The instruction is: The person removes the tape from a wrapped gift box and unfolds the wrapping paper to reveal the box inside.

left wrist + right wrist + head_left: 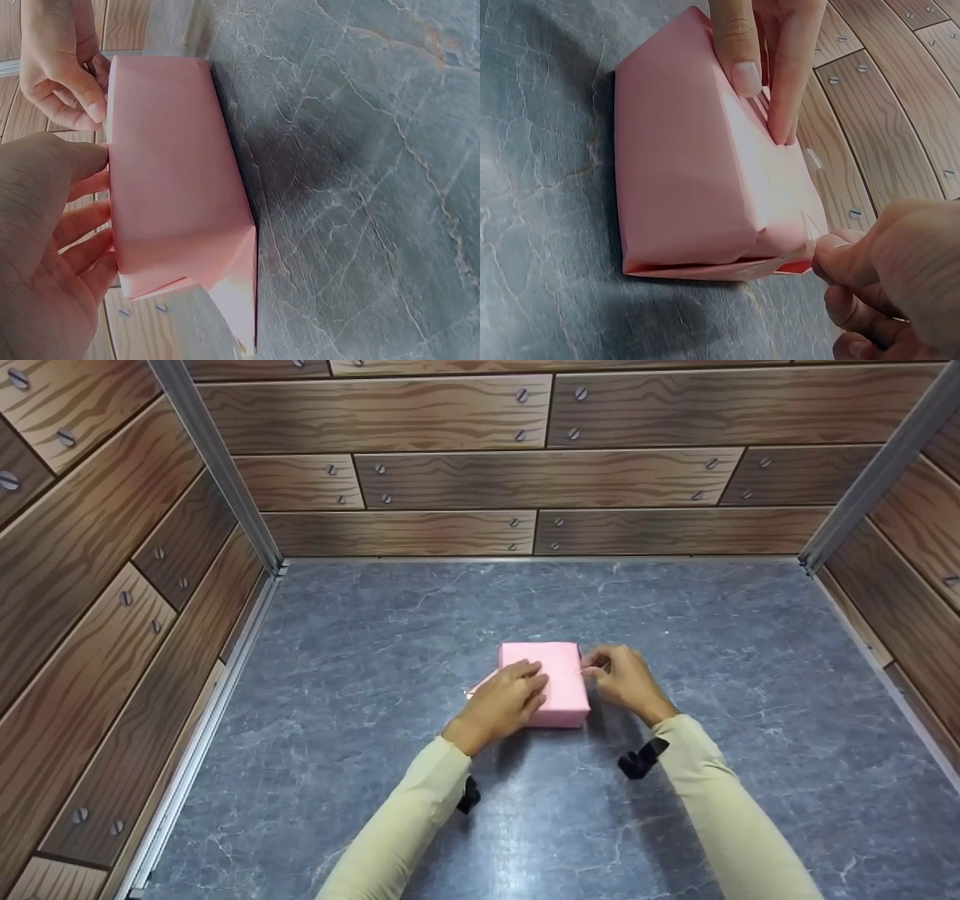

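Observation:
A box wrapped in pink paper (555, 679) lies on the grey marbled surface. The left hand (506, 697) rests on its top, fingers spread over the paper and slightly bent. At the box's right end, the right hand (626, 679) pinches the edge of the paper or a small clear strip there between thumb and index finger; which of these, I cannot tell. In the left wrist view, a folded pointed flap (236, 300) sticks out from the other end of the box. The right wrist view shows the end paper (772, 266) partly folded, with a gap along its lower edge.
Wood-patterned panels (450, 480) with screw heads stand at the back and both sides, joined by grey metal rails (217, 457). Black wrist cameras hang under both sleeves, one at the right wrist (642, 759) and one at the left (469, 795). Grey floor (360, 622) surrounds the box.

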`<state>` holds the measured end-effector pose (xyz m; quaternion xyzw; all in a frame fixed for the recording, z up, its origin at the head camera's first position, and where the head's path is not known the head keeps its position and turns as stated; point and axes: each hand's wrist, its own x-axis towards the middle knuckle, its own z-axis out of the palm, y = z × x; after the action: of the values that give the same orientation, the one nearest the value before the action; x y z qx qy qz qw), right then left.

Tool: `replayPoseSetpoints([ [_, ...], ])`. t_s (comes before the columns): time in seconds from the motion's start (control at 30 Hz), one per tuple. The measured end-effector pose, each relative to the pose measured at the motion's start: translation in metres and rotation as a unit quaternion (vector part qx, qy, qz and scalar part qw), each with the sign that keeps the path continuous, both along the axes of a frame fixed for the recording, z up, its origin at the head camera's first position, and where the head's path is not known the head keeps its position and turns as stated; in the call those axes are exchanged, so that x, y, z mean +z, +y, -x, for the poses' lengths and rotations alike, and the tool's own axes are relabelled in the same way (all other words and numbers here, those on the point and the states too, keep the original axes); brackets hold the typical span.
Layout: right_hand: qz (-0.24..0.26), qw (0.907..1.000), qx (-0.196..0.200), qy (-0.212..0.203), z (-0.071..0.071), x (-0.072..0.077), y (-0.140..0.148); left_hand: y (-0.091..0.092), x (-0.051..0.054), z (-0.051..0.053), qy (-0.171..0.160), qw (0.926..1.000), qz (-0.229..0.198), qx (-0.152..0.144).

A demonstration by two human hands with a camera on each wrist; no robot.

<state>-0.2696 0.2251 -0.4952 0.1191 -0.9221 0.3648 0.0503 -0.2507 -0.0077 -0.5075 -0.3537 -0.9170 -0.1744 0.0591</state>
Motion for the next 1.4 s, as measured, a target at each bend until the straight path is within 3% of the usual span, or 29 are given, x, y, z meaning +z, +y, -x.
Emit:
replayPoseSetpoints([
  [0.23, -0.003, 0.9999, -0.006, -0.008, 0.001, 0.000, 0.005, 0.000, 0.001, 0.000, -0.006, 1.0000, 0.001, -0.001],
  [0.57, 0.007, 0.9992, 0.002, 0.040, -0.002, -0.001, 0.014, -0.001, 0.001, -0.001, -0.005, 1.0000, 0.008, 0.003],
  [0.9, -0.013, 0.9997, -0.017, -0.014, 0.000, -0.002, 0.020, -0.001, 0.001, -0.001, -0.006, 0.9999, 0.008, 0.003],
  [1.27, -0.004, 0.9997, -0.024, -0.006, -0.001, -0.004, 0.027, -0.001, 0.001, -0.002, -0.022, 0.9997, 0.003, 0.009],
  [1.4, -0.008, 0.9997, -0.023, -0.004, -0.002, -0.004, 0.031, -0.001, 0.002, -0.001, -0.012, 0.9999, 0.006, 0.003],
])
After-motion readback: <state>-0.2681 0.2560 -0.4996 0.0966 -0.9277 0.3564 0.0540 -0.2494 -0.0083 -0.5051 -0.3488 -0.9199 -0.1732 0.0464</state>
